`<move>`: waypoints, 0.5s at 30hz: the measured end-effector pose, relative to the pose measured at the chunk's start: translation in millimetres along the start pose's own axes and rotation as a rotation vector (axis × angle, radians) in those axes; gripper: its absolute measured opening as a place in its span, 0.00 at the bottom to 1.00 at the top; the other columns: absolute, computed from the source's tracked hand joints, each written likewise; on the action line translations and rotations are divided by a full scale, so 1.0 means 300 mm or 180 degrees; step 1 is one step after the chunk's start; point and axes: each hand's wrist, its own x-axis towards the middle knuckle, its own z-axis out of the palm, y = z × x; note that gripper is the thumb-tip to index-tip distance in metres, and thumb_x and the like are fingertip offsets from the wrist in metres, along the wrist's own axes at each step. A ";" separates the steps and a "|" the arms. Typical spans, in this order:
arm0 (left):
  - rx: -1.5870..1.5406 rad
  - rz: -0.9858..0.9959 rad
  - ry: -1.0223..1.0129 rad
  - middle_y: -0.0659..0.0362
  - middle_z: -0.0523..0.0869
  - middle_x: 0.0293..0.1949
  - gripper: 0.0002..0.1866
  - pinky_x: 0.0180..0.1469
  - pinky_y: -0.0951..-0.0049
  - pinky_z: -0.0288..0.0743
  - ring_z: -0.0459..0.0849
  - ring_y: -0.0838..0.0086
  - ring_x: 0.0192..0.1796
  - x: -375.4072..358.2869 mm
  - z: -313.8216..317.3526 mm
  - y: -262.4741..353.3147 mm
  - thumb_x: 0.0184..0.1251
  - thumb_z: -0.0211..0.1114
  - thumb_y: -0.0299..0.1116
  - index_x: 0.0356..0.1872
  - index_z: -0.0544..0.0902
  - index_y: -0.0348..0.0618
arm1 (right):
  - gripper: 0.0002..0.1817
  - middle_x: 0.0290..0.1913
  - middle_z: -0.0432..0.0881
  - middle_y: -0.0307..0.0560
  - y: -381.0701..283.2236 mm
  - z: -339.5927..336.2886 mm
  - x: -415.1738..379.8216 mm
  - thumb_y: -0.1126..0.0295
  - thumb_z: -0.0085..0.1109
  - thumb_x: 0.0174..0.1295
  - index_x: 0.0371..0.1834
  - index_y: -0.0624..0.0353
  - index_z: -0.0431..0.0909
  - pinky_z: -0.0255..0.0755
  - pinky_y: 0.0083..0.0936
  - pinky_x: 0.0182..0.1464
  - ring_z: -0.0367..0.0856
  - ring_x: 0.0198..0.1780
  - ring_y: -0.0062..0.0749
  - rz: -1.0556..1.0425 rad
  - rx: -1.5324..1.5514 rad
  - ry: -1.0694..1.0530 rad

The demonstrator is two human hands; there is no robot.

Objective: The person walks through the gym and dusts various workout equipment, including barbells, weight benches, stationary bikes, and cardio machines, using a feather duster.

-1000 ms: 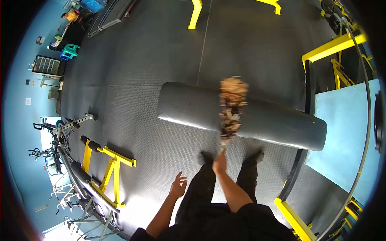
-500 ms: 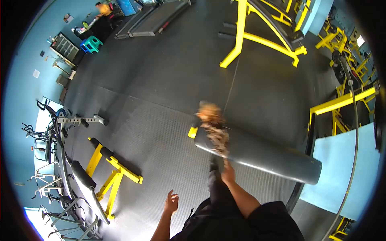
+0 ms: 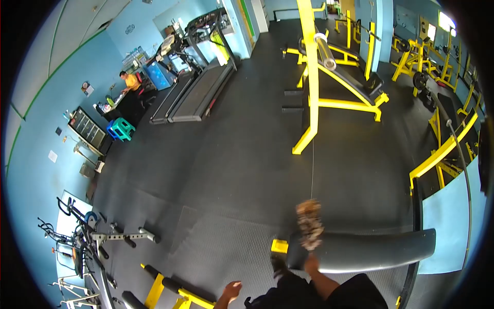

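A brown feather duster (image 3: 310, 226) is gripped by its handle in my right hand (image 3: 312, 264), its fluffy head pointing away from me. The duster overlaps the left end of a long black padded bench (image 3: 368, 250), which has a yellow end piece (image 3: 279, 246). My left hand (image 3: 232, 290) hangs low in front of me with nothing in it, its fingers loosely bent. Close to its left stands a yellow frame with black rollers (image 3: 188, 297), partly cut off by the lower edge of the view.
Ahead rises a yellow bench-press frame (image 3: 312, 92). Treadmills (image 3: 198, 95) stand farther back, near a person in a yellow top (image 3: 132, 82) seated at a desk. Exercise machines (image 3: 92, 242) line the left wall; a barbell (image 3: 458, 139) extends along the right.
The view has tilted up, showing more of the room. My right hand with the duster appears lower and farther right, still over the bench's left end. My left hand appears lower.
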 end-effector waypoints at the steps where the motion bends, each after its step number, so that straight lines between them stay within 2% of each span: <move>1: 0.0383 -0.0190 0.0025 0.56 0.85 0.54 0.16 0.58 0.67 0.76 0.83 0.67 0.56 0.044 -0.086 0.004 0.72 0.56 0.44 0.54 0.83 0.55 | 0.17 0.45 0.84 0.60 -0.260 -0.196 0.009 0.64 0.45 0.64 0.50 0.57 0.78 0.74 0.46 0.51 0.81 0.49 0.55 0.0273 0.0673 -0.0792; 2: 0.0749 -0.0043 0.0208 0.57 0.85 0.54 0.15 0.58 0.66 0.75 0.83 0.66 0.56 0.098 -0.160 -0.019 0.73 0.52 0.43 0.50 0.85 0.57 | 0.17 0.48 0.82 0.61 -0.421 -0.287 0.014 0.62 0.45 0.65 0.49 0.56 0.79 0.74 0.48 0.52 0.81 0.50 0.56 -0.0523 0.0848 -0.1061; 3: 0.1112 0.0104 0.0380 0.57 0.85 0.54 0.16 0.59 0.65 0.75 0.82 0.64 0.57 0.138 -0.215 -0.050 0.74 0.49 0.43 0.47 0.87 0.59 | 0.17 0.48 0.83 0.58 -0.516 -0.248 0.062 0.58 0.45 0.67 0.46 0.54 0.80 0.74 0.47 0.53 0.81 0.50 0.55 -0.0810 0.0462 -0.1519; 4: 0.1106 0.0059 0.0420 0.58 0.85 0.54 0.18 0.58 0.65 0.75 0.83 0.65 0.56 0.175 -0.259 -0.080 0.74 0.46 0.42 0.46 0.87 0.57 | 0.20 0.48 0.83 0.56 -0.605 -0.206 0.072 0.53 0.44 0.68 0.47 0.53 0.81 0.74 0.47 0.53 0.80 0.50 0.56 -0.0792 0.0723 -0.1257; 5: 0.1103 0.0024 0.0466 0.59 0.84 0.55 0.20 0.57 0.65 0.76 0.83 0.65 0.54 0.213 -0.299 -0.082 0.74 0.44 0.41 0.46 0.87 0.56 | 0.21 0.48 0.83 0.56 -0.696 -0.237 0.097 0.51 0.43 0.69 0.50 0.51 0.80 0.73 0.47 0.53 0.80 0.50 0.56 -0.1065 0.0623 -0.1539; 7: -0.0603 -0.0937 0.0064 0.52 0.86 0.52 0.22 0.54 0.69 0.76 0.84 0.68 0.50 0.298 -0.382 -0.076 0.77 0.44 0.42 0.44 0.86 0.41 | 0.21 0.54 0.81 0.54 -0.880 -0.387 0.131 0.54 0.40 0.69 0.59 0.41 0.76 0.72 0.48 0.57 0.79 0.55 0.55 -0.1391 0.0545 -0.1982; 9: -0.1119 -0.0942 0.0438 0.48 0.84 0.51 0.24 0.55 0.66 0.75 0.84 0.65 0.48 0.363 -0.457 -0.027 0.77 0.44 0.43 0.42 0.84 0.32 | 0.21 0.53 0.81 0.54 -0.956 -0.399 0.219 0.53 0.40 0.69 0.59 0.44 0.77 0.72 0.49 0.56 0.79 0.54 0.56 -0.1248 0.0609 -0.1688; 10: -0.1085 -0.0872 0.0384 0.48 0.84 0.51 0.24 0.55 0.66 0.75 0.84 0.65 0.48 0.435 -0.492 -0.017 0.77 0.44 0.43 0.42 0.84 0.32 | 0.22 0.53 0.81 0.54 -0.956 -0.396 0.231 0.53 0.40 0.69 0.58 0.46 0.77 0.72 0.49 0.55 0.79 0.54 0.56 -0.1161 0.0650 -0.1527; 13: 0.0065 -0.0129 0.0765 0.47 0.82 0.54 0.22 0.56 0.63 0.75 0.84 0.63 0.48 0.730 -0.647 0.052 0.76 0.44 0.41 0.49 0.78 0.32 | 0.23 0.53 0.81 0.60 -0.800 -0.350 0.363 0.53 0.44 0.68 0.58 0.53 0.76 0.73 0.48 0.56 0.79 0.55 0.57 -0.0881 0.0545 -0.1433; 15: 0.0759 0.0353 0.1046 0.46 0.81 0.55 0.21 0.56 0.61 0.75 0.84 0.62 0.48 0.917 -0.722 0.105 0.76 0.44 0.40 0.54 0.74 0.31 | 0.21 0.53 0.80 0.60 -0.691 -0.395 0.406 0.55 0.49 0.67 0.58 0.53 0.76 0.75 0.47 0.53 0.79 0.55 0.55 -0.0058 0.0565 -0.0951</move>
